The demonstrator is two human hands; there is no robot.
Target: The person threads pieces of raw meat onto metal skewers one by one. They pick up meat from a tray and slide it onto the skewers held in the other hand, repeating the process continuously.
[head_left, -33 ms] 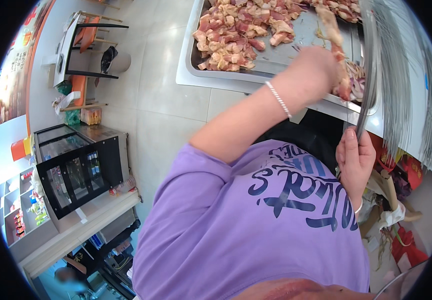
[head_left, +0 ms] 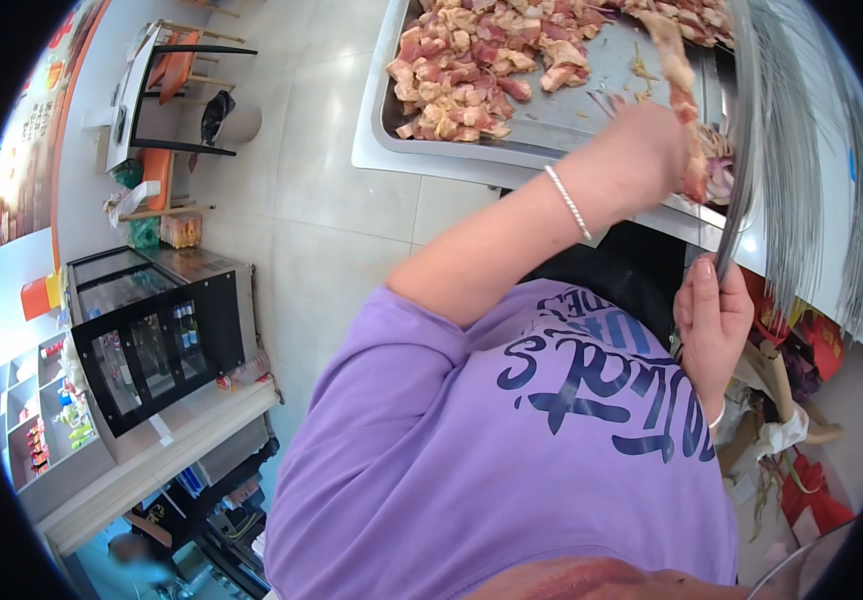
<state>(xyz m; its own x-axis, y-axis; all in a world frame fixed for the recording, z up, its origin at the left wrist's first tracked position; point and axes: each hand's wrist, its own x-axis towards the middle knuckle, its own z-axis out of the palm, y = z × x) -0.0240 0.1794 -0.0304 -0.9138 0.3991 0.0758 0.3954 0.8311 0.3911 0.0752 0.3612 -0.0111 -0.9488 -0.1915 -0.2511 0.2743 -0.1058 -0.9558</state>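
A long strip of raw meat chunks (head_left: 681,85) runs over the right part of a metal tray (head_left: 607,85), apparently threaded on a skewer. My left hand (head_left: 642,150), slightly blurred, is closed against its lower part; its fingertips are mostly hidden. Below, by the tray's near right corner, my right hand (head_left: 714,318) grips the lower end of long grey metal skewers (head_left: 739,190) with thumb and fingers. Cut raw meat (head_left: 482,65) is heaped on the tray's left side. Purple onion pieces (head_left: 720,175) lie beside the strip.
Many thin metal skewers (head_left: 797,170) lie fanned out right of the tray. Red bags and a brown paper bag (head_left: 777,385) are at lower right. A black-framed glass display fridge (head_left: 167,335) and a table with orange chairs (head_left: 157,175) stand to the left on the tiled floor.
My left hand has moved slightly right, and the meat strip has shifted right with it. More of the yellowish shreds on the tray now show. My right hand stays almost in place.
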